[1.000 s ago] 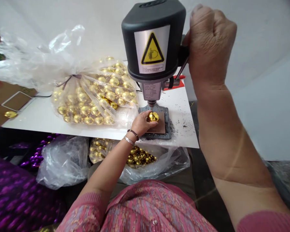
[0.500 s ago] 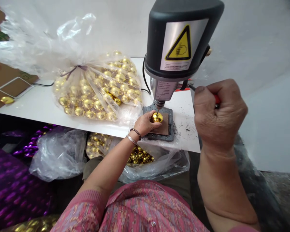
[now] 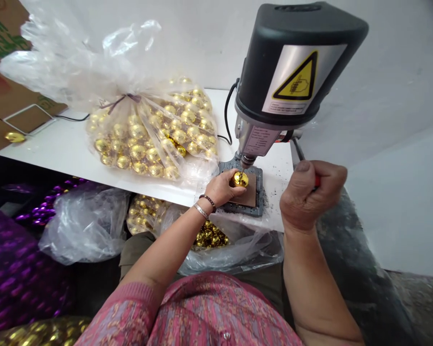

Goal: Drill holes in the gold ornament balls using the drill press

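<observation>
A: What's in your grip right now?

B: A gold ball (image 3: pixel 241 179)! My left hand (image 3: pixel 223 188) has it pinched from the side, thumb nearest me, crown bare. I'd say that's deliberate: the thin drill bit (image 3: pixel 242 171) stands right over it, so the top must be free of fingers.

A: Is the bit inside?

B: It seems to meet the top; whether it's in, I can't tell.

A: And the other hand?

B: My right hand (image 3: pixel 312 194), off to the right of the ball, is closed around the red knob (image 3: pixel 317 181) on the lever (image 3: pixel 299 149). Gripping the far end probably gives good leverage, well away from the bit.

A: Under the ball?

B: A brown board (image 3: pixel 251 193) on the grey base (image 3: pixel 260 192), likely as backing. Dark crumbs (image 3: pixel 268 194) lie just right of it.

A: Farther out?

B: The black motor housing (image 3: pixel 306 26) looms above my grip. To its left, a tied clear bag (image 3: pixel 65 86) full of gold balls sits on the white table (image 3: pixel 65 149). Below my left wrist, another plastic bag (image 3: pixel 216 262) holds more, handily near, I reckon.
</observation>
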The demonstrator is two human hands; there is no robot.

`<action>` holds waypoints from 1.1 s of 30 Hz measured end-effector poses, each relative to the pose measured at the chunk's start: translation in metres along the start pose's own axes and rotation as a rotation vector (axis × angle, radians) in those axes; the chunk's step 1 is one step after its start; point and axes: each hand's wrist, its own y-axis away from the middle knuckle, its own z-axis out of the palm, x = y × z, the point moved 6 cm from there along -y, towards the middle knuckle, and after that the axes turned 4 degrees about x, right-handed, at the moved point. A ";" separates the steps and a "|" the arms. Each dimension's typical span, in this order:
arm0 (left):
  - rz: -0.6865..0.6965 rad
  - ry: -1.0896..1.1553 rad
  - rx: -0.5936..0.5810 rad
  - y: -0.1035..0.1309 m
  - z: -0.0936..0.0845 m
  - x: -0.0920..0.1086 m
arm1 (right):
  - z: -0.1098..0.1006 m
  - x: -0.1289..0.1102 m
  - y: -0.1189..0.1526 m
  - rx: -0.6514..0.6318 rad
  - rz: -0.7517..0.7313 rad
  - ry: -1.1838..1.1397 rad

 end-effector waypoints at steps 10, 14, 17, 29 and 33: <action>-0.007 -0.014 0.004 0.002 -0.001 0.001 | 0.011 0.015 0.019 0.013 -0.054 -0.146; -0.011 0.005 -0.004 0.002 0.000 -0.001 | 0.013 0.018 0.025 0.028 -0.035 -0.154; -0.002 0.030 -0.018 0.002 0.003 -0.003 | 0.008 0.014 0.007 0.096 0.020 -0.112; 0.094 0.094 -0.335 0.053 -0.035 -0.024 | 0.037 0.018 -0.089 -0.049 0.354 -0.175; 0.059 -0.047 -0.249 0.051 -0.079 -0.046 | 0.036 0.019 -0.084 -0.003 0.349 -0.219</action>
